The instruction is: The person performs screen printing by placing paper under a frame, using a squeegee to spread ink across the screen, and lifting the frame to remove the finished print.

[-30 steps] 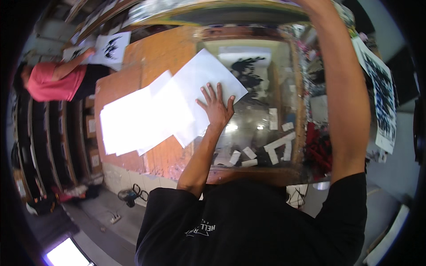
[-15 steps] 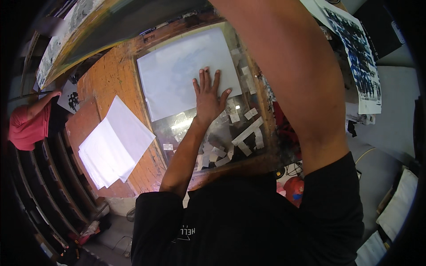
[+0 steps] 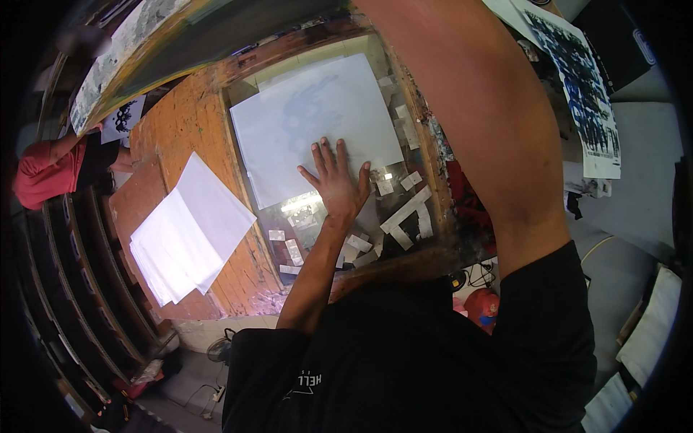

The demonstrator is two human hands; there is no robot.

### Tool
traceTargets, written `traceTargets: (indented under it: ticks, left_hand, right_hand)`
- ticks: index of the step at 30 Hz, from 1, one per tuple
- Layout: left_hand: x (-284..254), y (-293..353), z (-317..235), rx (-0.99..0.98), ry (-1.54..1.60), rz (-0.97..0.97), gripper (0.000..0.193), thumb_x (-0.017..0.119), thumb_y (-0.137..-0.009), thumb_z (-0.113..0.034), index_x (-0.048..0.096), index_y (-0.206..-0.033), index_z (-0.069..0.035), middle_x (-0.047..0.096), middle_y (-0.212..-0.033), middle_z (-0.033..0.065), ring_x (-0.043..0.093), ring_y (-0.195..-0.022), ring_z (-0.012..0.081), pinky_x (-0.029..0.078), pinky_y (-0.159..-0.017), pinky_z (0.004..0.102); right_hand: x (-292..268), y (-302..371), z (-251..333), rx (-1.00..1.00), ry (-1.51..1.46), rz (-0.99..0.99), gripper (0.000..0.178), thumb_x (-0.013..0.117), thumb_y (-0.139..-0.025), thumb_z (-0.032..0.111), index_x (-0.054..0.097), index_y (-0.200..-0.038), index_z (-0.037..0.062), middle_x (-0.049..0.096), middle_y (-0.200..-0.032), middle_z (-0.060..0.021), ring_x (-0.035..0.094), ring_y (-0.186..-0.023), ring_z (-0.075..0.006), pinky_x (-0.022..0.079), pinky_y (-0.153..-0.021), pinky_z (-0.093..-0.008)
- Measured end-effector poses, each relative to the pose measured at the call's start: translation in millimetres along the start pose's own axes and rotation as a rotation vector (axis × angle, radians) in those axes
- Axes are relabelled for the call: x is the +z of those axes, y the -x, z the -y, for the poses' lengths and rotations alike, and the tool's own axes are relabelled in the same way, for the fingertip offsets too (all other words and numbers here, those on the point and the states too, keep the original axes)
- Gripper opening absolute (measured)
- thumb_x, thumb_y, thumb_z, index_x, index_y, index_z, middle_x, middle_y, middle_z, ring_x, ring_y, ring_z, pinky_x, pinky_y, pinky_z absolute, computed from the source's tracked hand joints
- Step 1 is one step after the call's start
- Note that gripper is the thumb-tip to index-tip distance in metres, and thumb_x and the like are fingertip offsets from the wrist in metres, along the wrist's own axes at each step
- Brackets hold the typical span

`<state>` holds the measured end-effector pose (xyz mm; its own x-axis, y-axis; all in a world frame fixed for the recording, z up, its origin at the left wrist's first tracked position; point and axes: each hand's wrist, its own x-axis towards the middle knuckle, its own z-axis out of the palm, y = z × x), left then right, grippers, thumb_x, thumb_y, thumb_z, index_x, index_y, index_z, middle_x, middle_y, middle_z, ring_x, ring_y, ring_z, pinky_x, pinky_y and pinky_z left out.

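Note:
My left hand (image 3: 338, 186) lies flat, fingers spread, on the near edge of a large white sheet of paper (image 3: 289, 119). A faint bluish shape shows through the sheet. Under it is a glass panel (image 3: 368, 216) set in a wooden table, with several pieces of pale tape (image 3: 406, 215) stuck around. My right arm (image 3: 484, 108) reaches far forward past the upper edge, so its hand is out of sight. Beyond the sheet, a large framed screen (image 3: 238, 29) stands tilted up at the top of the view.
A fanned stack of white paper (image 3: 170, 245) rests on the wooden tabletop (image 3: 173, 144) at left. Dark slatted racks (image 3: 94, 274) stand beyond it. A person in a red shirt (image 3: 54, 169) holds a printed sheet (image 3: 124, 119). At right hangs a blue-black printed strip (image 3: 577, 86).
My left hand has slid nearer to me over the sheet, its fingers a little wider apart. The view has shifted slightly. At left, the other person's printed sheet has come up more into view.

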<state>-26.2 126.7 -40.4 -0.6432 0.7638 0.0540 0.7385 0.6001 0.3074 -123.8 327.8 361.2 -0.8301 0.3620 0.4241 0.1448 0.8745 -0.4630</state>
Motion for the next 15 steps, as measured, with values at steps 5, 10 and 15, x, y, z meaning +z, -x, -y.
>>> traceTargets:
  ticks: [5, 10, 15]
  left_hand:
    - [0, 0, 0, 0.012, 0.025, 0.01, 0.073, 0.054, -0.099, -0.052, 0.041, -0.154, -0.005, 0.025, -0.166, 0.0236, 0.01, -0.157, 0.0404, -0.002, -0.117, 0.0753]
    - [-1, 0, -2, 0.013, 0.013, -0.01, 0.072, 0.053, -0.1, -0.052, 0.041, -0.155, -0.006, 0.024, -0.166, 0.024, 0.007, -0.158, 0.0399, -0.003, -0.117, 0.0752]
    - [-3, -1, -1, 0.016, 0.001, 0.032, 0.072, 0.053, -0.1, -0.051, 0.041, -0.155, -0.006, 0.024, -0.166, 0.0246, 0.008, -0.158, 0.0408, -0.002, -0.116, 0.0761]
  right_hand:
    - [-3, 3, 7, 0.07, -0.029, 0.023, 0.027, 0.072, -0.084, 0.008, 0.073, -0.107, -0.0074, 0.071, -0.112, -0.0288, 0.073, -0.103, -0.0355, 0.06, -0.088, -0.038]
    - [-2, 4, 8, 0.107, -0.042, 0.028, 0.028, 0.071, -0.085, 0.007, 0.073, -0.106, -0.0102, 0.072, -0.108, -0.0301, 0.073, -0.1, -0.0359, 0.06, -0.087, -0.039]
    - [12, -8, -12, -0.067, 0.023, -0.035, 0.025, 0.069, -0.082, 0.004, 0.073, -0.1, -0.012, 0.072, -0.102, -0.0317, 0.073, -0.096, -0.0392, 0.059, -0.085, -0.0416]
